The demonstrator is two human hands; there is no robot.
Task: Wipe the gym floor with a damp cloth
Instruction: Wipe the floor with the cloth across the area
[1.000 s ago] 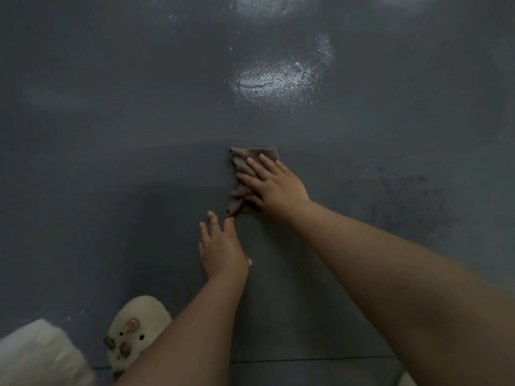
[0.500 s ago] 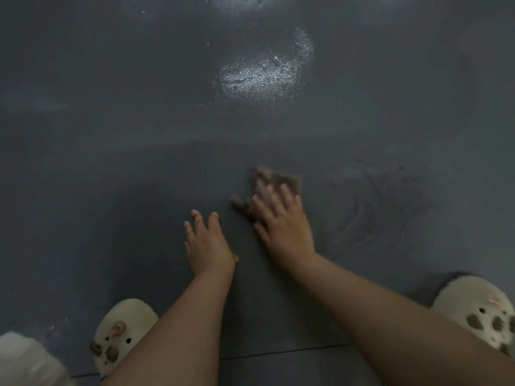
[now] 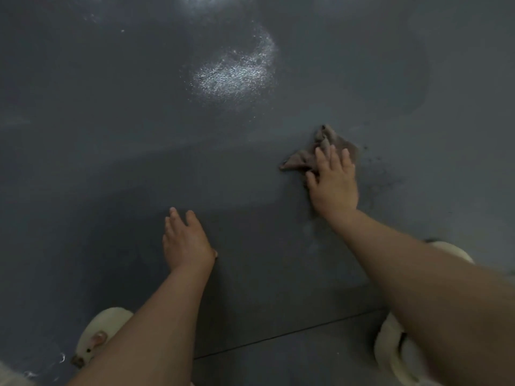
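**Cloth under my right palm on the dark floor**

I had my right hand laid flat on the brown cloth, fingers straight and slightly spread, pressing it down rather than pinching it. The cloth lay crumpled on the grey floor, poking out beyond my fingertips and to their left. My left hand rested nearer me and well apart from the cloth, palm down on the floor, fingers straight and close together, holding nothing. A bright glare patch shone on the floor further ahead. A cream slipper showed by each forearm, near the lower edge.
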